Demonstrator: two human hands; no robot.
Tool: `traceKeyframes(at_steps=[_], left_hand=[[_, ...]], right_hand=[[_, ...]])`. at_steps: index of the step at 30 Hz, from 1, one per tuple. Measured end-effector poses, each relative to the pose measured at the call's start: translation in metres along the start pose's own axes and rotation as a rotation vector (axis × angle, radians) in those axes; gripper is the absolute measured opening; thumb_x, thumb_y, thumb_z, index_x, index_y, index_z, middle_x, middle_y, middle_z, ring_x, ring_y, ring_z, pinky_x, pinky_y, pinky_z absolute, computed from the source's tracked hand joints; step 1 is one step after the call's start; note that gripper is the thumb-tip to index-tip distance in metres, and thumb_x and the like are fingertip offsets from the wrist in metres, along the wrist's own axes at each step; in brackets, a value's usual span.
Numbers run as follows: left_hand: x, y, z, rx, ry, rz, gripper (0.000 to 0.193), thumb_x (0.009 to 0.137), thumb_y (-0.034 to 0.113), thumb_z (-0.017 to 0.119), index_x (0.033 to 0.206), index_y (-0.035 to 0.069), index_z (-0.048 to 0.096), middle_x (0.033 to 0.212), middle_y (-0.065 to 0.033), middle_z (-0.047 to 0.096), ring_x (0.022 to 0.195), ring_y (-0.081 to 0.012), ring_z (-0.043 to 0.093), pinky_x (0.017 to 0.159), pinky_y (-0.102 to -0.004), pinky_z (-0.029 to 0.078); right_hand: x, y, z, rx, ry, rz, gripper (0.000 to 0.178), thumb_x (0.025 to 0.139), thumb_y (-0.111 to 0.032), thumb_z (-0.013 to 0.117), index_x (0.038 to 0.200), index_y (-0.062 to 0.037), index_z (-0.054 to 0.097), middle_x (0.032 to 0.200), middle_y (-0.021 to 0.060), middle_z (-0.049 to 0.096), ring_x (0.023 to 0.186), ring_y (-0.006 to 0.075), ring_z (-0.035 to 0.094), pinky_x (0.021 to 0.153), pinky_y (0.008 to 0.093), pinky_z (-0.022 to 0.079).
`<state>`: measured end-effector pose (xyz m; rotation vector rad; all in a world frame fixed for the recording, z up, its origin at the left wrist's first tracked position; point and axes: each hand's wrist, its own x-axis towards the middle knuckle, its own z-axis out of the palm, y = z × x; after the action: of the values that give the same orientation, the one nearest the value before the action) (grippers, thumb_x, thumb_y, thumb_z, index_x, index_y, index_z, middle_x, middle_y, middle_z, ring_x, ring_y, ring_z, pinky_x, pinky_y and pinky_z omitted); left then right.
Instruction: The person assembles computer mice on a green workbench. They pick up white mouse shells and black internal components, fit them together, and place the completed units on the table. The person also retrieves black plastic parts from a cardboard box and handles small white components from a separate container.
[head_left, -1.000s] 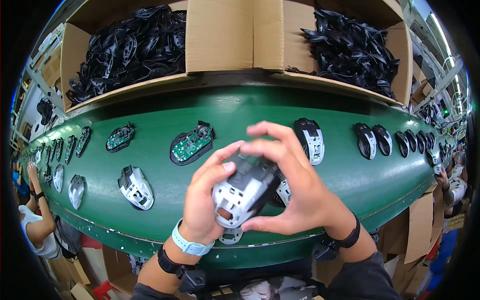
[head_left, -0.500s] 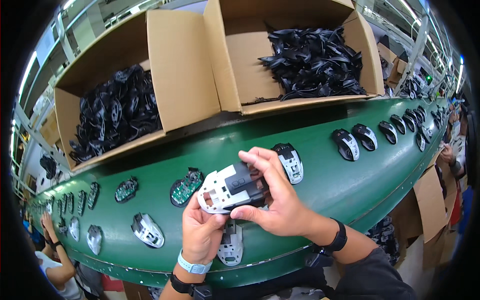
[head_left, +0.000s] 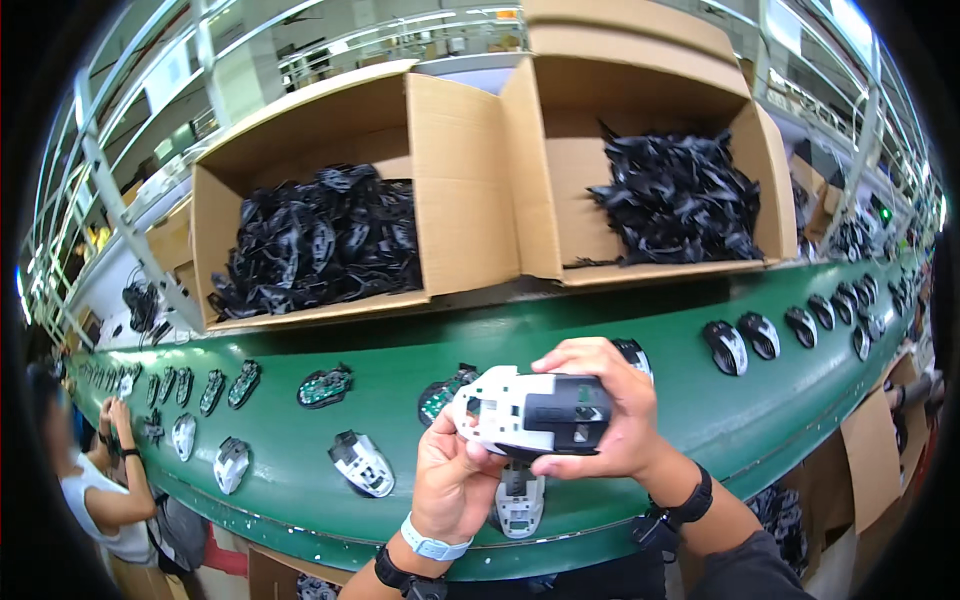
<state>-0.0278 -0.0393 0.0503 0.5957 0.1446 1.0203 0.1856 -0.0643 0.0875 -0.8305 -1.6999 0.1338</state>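
Note:
In both hands I hold a half-assembled computer mouse [head_left: 535, 412], white at one end and dark grey at the other, with cut-outs in its shell. My left hand [head_left: 452, 478] pinches the white end from below. Fingers and thumb of my right hand [head_left: 628, 425] wrap round the dark end. Behind my left fingers, a black mouse base with a green circuit board [head_left: 437, 400] lies partly hidden on the green conveyor belt [head_left: 330, 530]. Below the held mouse, a white mouse shell [head_left: 520, 510] rests on the belt, its upper part covered.
Two cardboard boxes [head_left: 465, 180] beyond the belt hold piles of black plastic parts [head_left: 685, 195]. Mouse bases with boards [head_left: 325, 386] and white-and-black mice [head_left: 362, 465] lie along the left; several mice [head_left: 725, 347] line the right. Another person [head_left: 110, 480] works at far left.
The whole view has shifted, so boxes and belt appear lower and farther right. The held mouse has turned to lie more level, dark end to the right. Both hands keep hold of it.

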Motion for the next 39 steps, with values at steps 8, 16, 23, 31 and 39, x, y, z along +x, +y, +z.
traceKeyframes(at_steps=[8,16,23,31,39], left_hand=[[0.012,0.082,-0.043,-0.056,-0.260,-0.575,0.082,0.100,0.076,0.043,0.138,0.004,0.045,0.136,-0.0152,0.060,0.120,-0.0293,0.066,0.097,-0.0392,0.057],[0.019,0.112,-0.095,-0.039,-0.098,-0.048,0.063,0.113,0.051,0.028,0.146,0.004,0.052,0.132,-0.0228,0.064,0.091,-0.0283,0.065,0.068,-0.0346,0.052],[0.036,0.103,-0.109,0.137,0.396,0.530,0.055,0.116,0.043,0.027,0.139,0.002,0.058,0.126,-0.0148,0.070,0.096,-0.0230,0.068,0.074,-0.0366,0.056],[0.035,0.097,-0.112,0.193,0.372,0.499,0.030,0.109,0.022,0.049,0.137,0.013,0.043,0.122,-0.0097,0.063,0.109,-0.0237,0.065,0.090,-0.0418,0.056],[0.021,0.089,-0.070,0.229,0.167,0.261,0.074,0.097,0.001,0.064,0.155,0.022,0.024,0.130,-0.0098,0.053,0.116,-0.0221,0.062,0.097,-0.0439,0.059]], right_hand=[[0.070,-0.025,0.044,0.178,-0.563,-0.104,0.067,0.056,-0.036,0.101,0.108,-0.0053,0.073,0.105,0.0075,0.076,0.103,0.0307,0.066,0.093,0.0403,0.053],[0.190,0.048,0.147,-0.100,-0.726,0.297,0.042,0.093,-0.030,0.078,0.124,-0.0028,0.070,0.093,0.0136,0.075,0.087,0.0271,0.072,0.080,0.0413,0.057],[0.206,0.132,0.227,-1.165,-1.056,0.285,0.029,0.094,-0.020,0.066,0.115,-0.0051,0.079,0.120,0.0208,0.075,0.109,0.0369,0.074,0.094,0.0475,0.060],[0.204,0.082,0.205,-1.088,-0.615,0.152,0.020,0.084,-0.007,0.070,0.101,-0.0017,0.080,0.102,0.0183,0.078,0.092,0.0377,0.077,0.082,0.0452,0.063],[0.067,-0.003,0.118,-0.048,-0.010,0.280,0.020,0.084,0.000,0.076,0.104,0.0010,0.079,0.087,0.0102,0.078,0.073,0.0139,0.072,0.069,0.0276,0.058]])
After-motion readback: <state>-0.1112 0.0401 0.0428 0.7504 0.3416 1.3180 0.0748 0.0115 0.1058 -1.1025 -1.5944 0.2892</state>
